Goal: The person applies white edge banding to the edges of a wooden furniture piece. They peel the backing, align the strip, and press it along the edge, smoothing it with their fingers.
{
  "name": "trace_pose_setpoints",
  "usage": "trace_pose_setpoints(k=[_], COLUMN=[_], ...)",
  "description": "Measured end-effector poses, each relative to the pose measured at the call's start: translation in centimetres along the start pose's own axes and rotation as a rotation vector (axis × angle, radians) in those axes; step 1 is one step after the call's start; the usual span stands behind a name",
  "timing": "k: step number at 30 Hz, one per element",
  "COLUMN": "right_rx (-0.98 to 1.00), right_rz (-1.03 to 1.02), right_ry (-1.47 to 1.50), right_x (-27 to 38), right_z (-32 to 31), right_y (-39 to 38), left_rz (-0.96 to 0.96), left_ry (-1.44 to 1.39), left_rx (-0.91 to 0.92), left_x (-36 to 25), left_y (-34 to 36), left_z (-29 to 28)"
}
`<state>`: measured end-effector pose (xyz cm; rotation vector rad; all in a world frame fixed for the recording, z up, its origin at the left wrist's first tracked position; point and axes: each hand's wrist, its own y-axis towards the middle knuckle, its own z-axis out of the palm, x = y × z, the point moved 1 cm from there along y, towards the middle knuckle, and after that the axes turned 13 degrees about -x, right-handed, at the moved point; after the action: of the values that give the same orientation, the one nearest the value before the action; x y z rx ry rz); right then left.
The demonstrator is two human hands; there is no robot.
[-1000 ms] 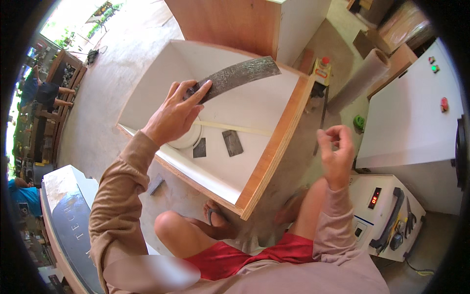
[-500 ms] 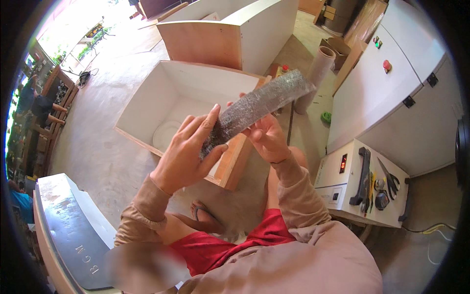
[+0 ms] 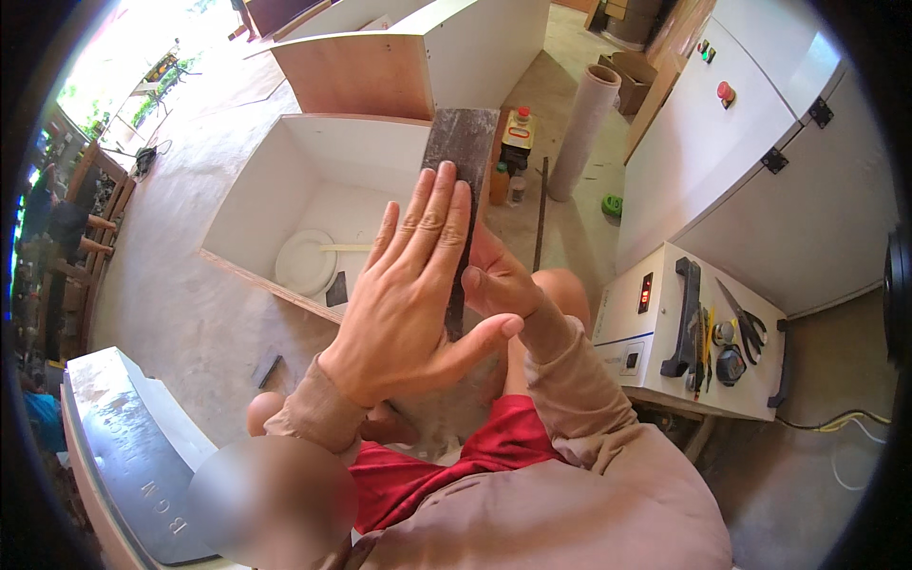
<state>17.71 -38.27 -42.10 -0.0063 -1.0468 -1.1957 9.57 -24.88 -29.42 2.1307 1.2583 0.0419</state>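
A long, flat dark brown bar [image 3: 463, 133] points away from me, its broad face turned up. My left hand [image 3: 408, 275] lies flat along that face, fingers stretched out together and thumb spread to the right. From the right side and underneath, my right hand [image 3: 499, 274] holds the bar; some of its fingers are hidden behind it. Beyond the hands stands an open white box [image 3: 256, 199] with bare wood edges. Inside it are a round white plate [image 3: 302, 264] and a pale flat stick [image 3: 347, 248].
Another white and wood cabinet [image 3: 361, 76] stands behind. A plastic-wrapped roll [image 3: 581, 133] and a red-capped can [image 3: 519, 133] are on the floor. At right, a white machine [image 3: 622, 347] carries scissors [image 3: 746, 328]. A dark-topped panel [image 3: 133, 456] is at lower left.
The bar has swung from a rightward slant to nearly straight ahead, its dark face replacing the shiny bubbly one. My left hand has flattened onto it.
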Motion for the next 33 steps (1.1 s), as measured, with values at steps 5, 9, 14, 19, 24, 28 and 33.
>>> trace_pose_setpoints(k=[5,9,14,19,24,28,33], right_rx=[-0.015,-0.038,-0.075,-0.063,0.007,0.047,0.142], right_rz=[0.023,0.063,0.056,0.106,0.183,0.199,0.275], right_ry=[0.070,0.198,0.194,0.150,0.262,0.213,0.233], right_x=[0.3,0.5,0.3,0.2,0.2,-0.1,-0.3], right_z=[-1.1,-1.5,-1.5,-1.8,-1.4,-0.7,-0.5], right_y=[-0.5,-0.4,0.1,0.2,0.2,0.4,0.4], left_rz=[0.033,0.019,0.022,0.040,-0.114,-0.500,-0.637], left_ry=[-0.005,-0.041,-0.112,-0.134,-0.231,-0.715,-0.992], left_rx=[0.037,0.042,-0.008,-0.132,-0.451,-0.446,-0.228], left_x=[0.2,0.9,1.6,2.5,4.0,6.8,9.1], left_y=[0.9,1.3,1.8,1.9,3.6,6.5,7.6], left_z=[1.9,2.1,2.2,1.4,0.3,0.2,0.8])
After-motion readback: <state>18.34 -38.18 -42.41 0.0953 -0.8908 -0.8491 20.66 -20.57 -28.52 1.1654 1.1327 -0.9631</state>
